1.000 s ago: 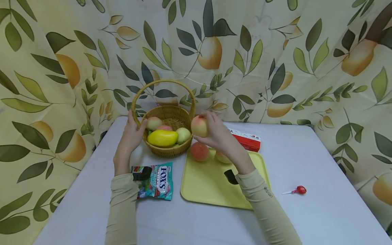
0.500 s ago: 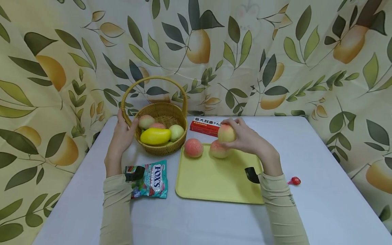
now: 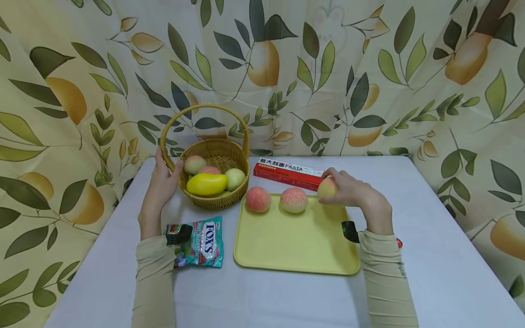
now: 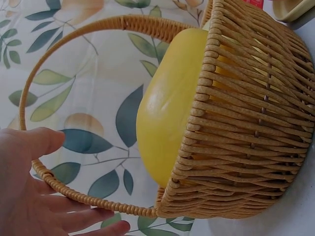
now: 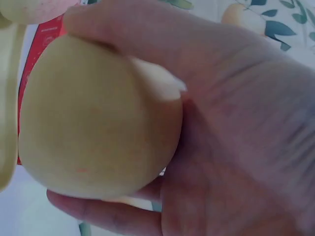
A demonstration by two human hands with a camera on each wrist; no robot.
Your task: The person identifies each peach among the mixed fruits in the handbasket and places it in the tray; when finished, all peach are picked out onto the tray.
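My right hand (image 3: 354, 193) grips a pale yellow peach (image 3: 326, 187) at the tray's far right corner; in the right wrist view the thumb and fingers wrap the peach (image 5: 98, 118). Two pinkish peaches (image 3: 258, 199) (image 3: 293, 200) sit along the far edge of the yellow tray (image 3: 295, 248). Beside the wicker basket (image 3: 211, 203), my left hand (image 3: 161, 182) touches its tall handle. The left wrist view shows that hand's (image 4: 29, 187) fingers extended, with the handle (image 4: 98, 202) passing between thumb and fingers. A yellow mango (image 3: 207, 184) and several peaches lie in the basket.
A red pasta box (image 3: 283, 175) lies behind the tray. A teal FOX'S candy bag (image 3: 209, 243) is in front of the basket, by the left forearm. The red lollipop (image 3: 399, 243) is mostly hidden behind the right wrist. Patterned cloth (image 3: 287, 114) hangs behind the table.
My right hand has carried the peach from beside the basket rightward and down to the tray's far right corner. The left hand stays at the basket handle. The head view has shifted slightly.
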